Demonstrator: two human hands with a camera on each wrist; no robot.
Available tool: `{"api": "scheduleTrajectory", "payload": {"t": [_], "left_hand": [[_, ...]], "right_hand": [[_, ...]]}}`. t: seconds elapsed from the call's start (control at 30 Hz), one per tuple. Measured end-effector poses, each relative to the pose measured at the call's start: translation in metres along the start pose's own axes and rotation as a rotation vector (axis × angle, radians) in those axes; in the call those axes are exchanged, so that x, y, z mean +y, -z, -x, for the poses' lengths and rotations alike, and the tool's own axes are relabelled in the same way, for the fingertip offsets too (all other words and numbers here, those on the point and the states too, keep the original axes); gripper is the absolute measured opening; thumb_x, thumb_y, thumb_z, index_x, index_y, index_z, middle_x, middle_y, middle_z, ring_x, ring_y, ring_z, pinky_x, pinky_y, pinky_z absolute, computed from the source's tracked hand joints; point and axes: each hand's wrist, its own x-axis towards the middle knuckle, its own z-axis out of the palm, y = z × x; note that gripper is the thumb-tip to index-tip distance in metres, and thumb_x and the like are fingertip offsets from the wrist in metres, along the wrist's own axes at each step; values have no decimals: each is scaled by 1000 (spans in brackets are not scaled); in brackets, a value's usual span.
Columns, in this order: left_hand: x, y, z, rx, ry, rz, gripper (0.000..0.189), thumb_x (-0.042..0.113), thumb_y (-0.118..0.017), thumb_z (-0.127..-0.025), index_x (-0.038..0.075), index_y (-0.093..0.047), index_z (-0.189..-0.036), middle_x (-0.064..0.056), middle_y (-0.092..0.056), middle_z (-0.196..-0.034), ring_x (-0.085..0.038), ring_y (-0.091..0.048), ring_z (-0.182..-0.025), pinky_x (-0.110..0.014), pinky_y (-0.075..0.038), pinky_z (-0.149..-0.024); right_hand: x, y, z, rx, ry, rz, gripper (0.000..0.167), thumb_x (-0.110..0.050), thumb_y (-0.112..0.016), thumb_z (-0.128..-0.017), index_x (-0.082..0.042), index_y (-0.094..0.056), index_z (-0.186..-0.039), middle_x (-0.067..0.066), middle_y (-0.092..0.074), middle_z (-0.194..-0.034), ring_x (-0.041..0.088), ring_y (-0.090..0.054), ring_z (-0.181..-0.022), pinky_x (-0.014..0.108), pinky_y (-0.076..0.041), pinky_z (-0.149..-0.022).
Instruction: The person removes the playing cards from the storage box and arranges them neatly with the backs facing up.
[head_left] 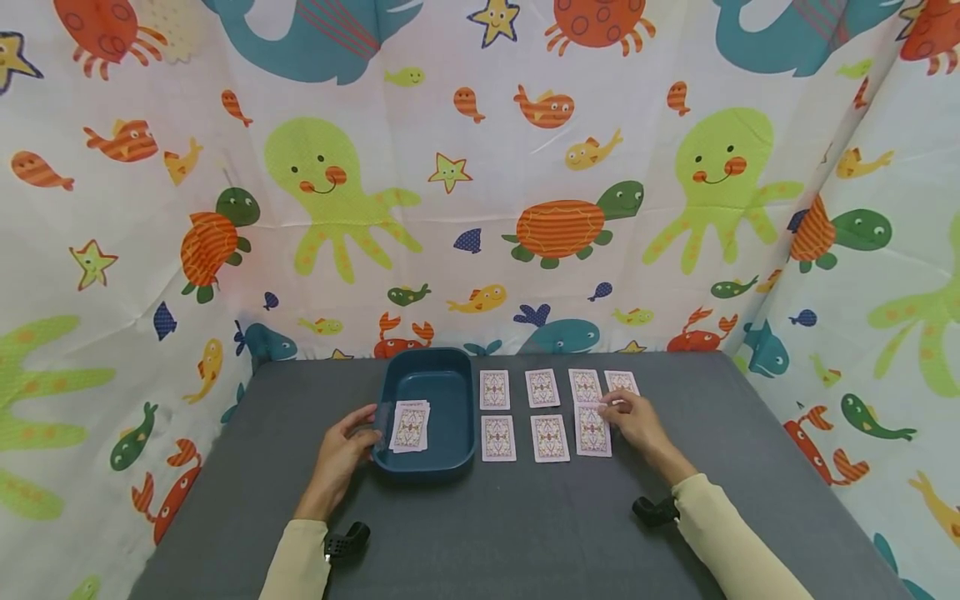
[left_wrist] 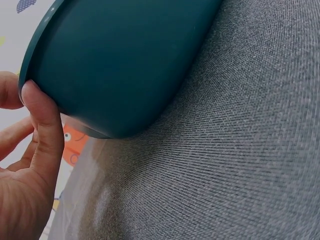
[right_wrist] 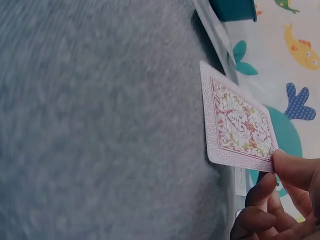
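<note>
My left hand [head_left: 337,462] grips the left rim of a dark teal plastic tub [head_left: 431,468], the thumb [left_wrist: 45,112] against its outer wall in the left wrist view. Inside the tub lies a small stack of face-down playing cards [head_left: 410,427]. Between the thumb and fingers of my right hand [head_left: 641,429] is one playing card [right_wrist: 242,120], pinched at its edge. That card is back up, with a red and yellow ornate pattern, at the right end of the front row. The right hand's fingers partly cover the rightmost back-row card [head_left: 621,381].
Face-down cards lie in two rows right of the tub, among them a front-left card [head_left: 498,438], a front-middle card [head_left: 551,438] and a back-left card [head_left: 494,389]. The grey tabletop [head_left: 510,533] meets a sea-animal curtain [head_left: 465,225] at the back and sides.
</note>
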Motion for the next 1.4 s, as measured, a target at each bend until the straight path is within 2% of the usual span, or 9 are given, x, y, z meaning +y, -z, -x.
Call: {"api": "scheduleTrajectory", "payload": {"t": [0.27, 0.47, 0.73, 0.97, 1.2, 1.4], "left_hand": [[0, -1, 1, -4, 1, 7, 51, 7, -61, -91, 14, -52, -141, -14, -49, -138, -24, -57, -96, -28, -51, -67], [0, -1, 2, -7, 2, 14, 51, 7, -61, -91, 14, -52, -141, -14, -49, -138, -25, -58, -97, -28, -51, -66], [1, 0, 3, -7, -1, 15, 51, 7, -62, -91, 13, -52, -141, -15, -50, -138, -23, -59, -96, -28, -51, -67], [2, 1, 3, -6, 0, 12, 51, 7, -61, -91, 13, -52, -141, -14, -50, -138, -22, -58, -95, -28, -51, -67], [2, 1, 1, -4, -1, 14, 51, 7, -61, -91, 13, -52, -141, -14, -50, -137, -17, -58, -91, -27, -51, -66], [3, 1, 2, -6, 2, 29, 50, 6, -61, -91, 11, -52, -141, -16, -50, -137, -20, -58, -91, -27, -51, -65]], "right_hand": [[7, 1, -4, 11, 8, 103, 17, -15, -69, -90, -5, -68, -105, 9, -61, -90, 20, -52, -81, 30, -41, -69], [9, 3, -8, -26, -21, 156, 20, -18, -71, -88, -6, -70, -104, 8, -56, -83, 21, -49, -77, 32, -37, -66], [10, 3, -11, -64, -32, 193, 20, -19, -73, -87, -7, -71, -103, 7, -55, -81, 21, -48, -77, 32, -35, -66], [9, 3, -10, -25, 0, 193, 20, -19, -75, -85, -7, -72, -100, 4, -54, -75, 19, -47, -71, 31, -35, -64], [-1, 7, -4, 24, 39, 145, 23, -23, -71, -89, -6, -69, -105, 8, -60, -82, 18, -51, -73, 30, -40, -64], [-25, 9, 3, 55, 104, 153, 26, -29, -68, -92, -8, -69, -108, 12, -67, -94, 21, -59, -84, 28, -46, -67]]}}
